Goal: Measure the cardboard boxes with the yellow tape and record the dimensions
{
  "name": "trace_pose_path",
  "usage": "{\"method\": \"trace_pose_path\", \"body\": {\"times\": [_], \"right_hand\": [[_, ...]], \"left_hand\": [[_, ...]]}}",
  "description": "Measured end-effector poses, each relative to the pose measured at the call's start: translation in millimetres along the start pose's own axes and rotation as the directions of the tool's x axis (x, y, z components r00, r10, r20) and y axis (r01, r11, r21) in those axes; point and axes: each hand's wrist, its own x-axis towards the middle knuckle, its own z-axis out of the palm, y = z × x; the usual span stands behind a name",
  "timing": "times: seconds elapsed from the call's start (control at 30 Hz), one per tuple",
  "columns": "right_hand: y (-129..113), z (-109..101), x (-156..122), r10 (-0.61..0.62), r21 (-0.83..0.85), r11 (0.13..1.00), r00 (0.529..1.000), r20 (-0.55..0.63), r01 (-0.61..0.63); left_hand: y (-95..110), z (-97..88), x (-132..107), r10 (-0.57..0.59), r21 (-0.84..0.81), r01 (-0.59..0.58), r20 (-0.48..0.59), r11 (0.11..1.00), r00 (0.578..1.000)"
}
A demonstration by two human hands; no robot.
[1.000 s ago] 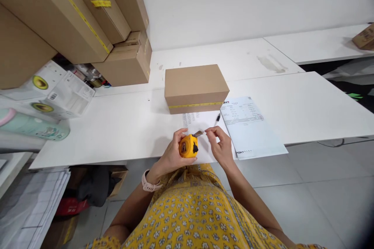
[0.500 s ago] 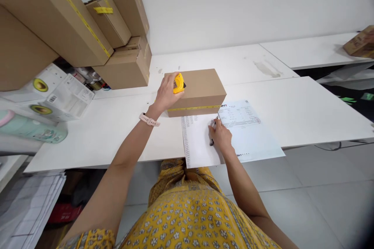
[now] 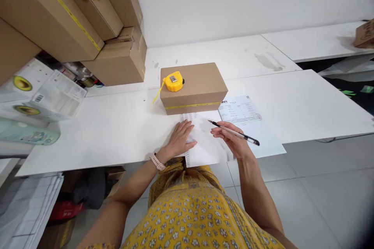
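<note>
My left hand (image 3: 181,139) lies flat with its fingers apart on the left part of a spiral notebook (image 3: 204,140) at the table's front edge. In my right hand (image 3: 233,138) is a black and clear pen (image 3: 233,131), its tip pointing left above the page. A yellow tape measure (image 3: 173,81) rests on top of a closed cardboard box (image 3: 198,81) just behind the notebook. The end of its yellow tape hangs over the box's left side. A light blue printed sheet (image 3: 251,128) lies to the right, partly hidden by my right hand.
Cardboard boxes (image 3: 113,62) are stacked at the back left. White cartons with avocado pictures (image 3: 52,89) and a mint green bottle (image 3: 29,132) stand at the left. A brown package (image 3: 365,35) sits on the far right table.
My left hand has let go of the tape measure, leaving it on the box, and moved down onto the notebook. My right hand has picked up the pen from the notebook.
</note>
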Motion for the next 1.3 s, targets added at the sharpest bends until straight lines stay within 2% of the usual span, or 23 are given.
{"method": "trace_pose_path", "body": {"times": [0.07, 0.13, 0.23, 0.37, 0.53, 0.6, 0.8, 0.9, 1.03, 1.13, 1.3], "right_hand": [[7.1, 12.3, 13.3, -0.012, -0.033, 0.999, 1.0, -0.015, 0.011], [18.7, 26.0, 32.2, -0.031, -0.081, 0.996, 0.996, -0.081, 0.024], [37.0, 42.5, 61.1, -0.022, -0.113, 0.994, 0.99, -0.142, 0.005], [51.9, 51.7, 84.0, 0.031, -0.113, 0.993, 0.998, -0.058, -0.037], [59.8, 48.3, 88.5, -0.157, -0.303, 0.947, 0.975, -0.155, 0.104], [61.2, 45.5, 89.1, -0.21, -0.379, 0.915, 0.965, -0.155, 0.138], [62.8, 43.1, 94.0, -0.173, -0.406, 0.906, 0.98, -0.093, 0.121], [64.8, 44.4, 97.0, -0.164, -0.407, 0.908, 0.979, -0.125, 0.1], [66.7, 44.3, 100.3, -0.233, -0.486, 0.867, 0.953, -0.194, 0.113], [66.2, 43.9, 100.7, -0.265, -0.532, 0.837, 0.945, -0.192, 0.127], [63.7, 45.6, 99.6, -0.248, -0.571, 0.813, 0.955, -0.163, 0.113]], "left_hand": [[4.3, 12.6, -7.1, -0.044, 0.042, 0.039, 0.144, 0.998, 0.989], [6.1, 16.7, -7.6, -0.065, 0.049, 0.057, 0.188, 0.997, 0.98], [7.0, 16.2, -5.0, -0.08, 0.02, 0.077, 0.16, 0.997, 0.984], [6.7, 17.3, -5.4, -0.116, -0.044, 0.119, 0.076, 0.992, 0.99], [3.9, 19.8, -6.8, -0.179, -0.149, 0.171, -0.044, 0.974, 0.983], [3.1, 19.7, -6.4, -0.19, -0.179, 0.175, -0.068, 0.968, 0.98], [-0.8, 20.8, -6.5, -0.194, -0.239, 0.16, -0.126, 0.958, 0.973], [-3.8, 22.6, -7.7, -0.211, -0.286, 0.16, -0.157, 0.945, 0.965], [-6.4, 23.4, -8.9, -0.228, -0.35, 0.153, -0.183, 0.924, 0.956], [-6.8, 23.2, -9.1, -0.247, -0.383, 0.164, -0.176, 0.909, 0.953], [-7.4, 23.5, -9.1, -0.267, -0.418, 0.167, -0.193, 0.893, 0.944]]}}
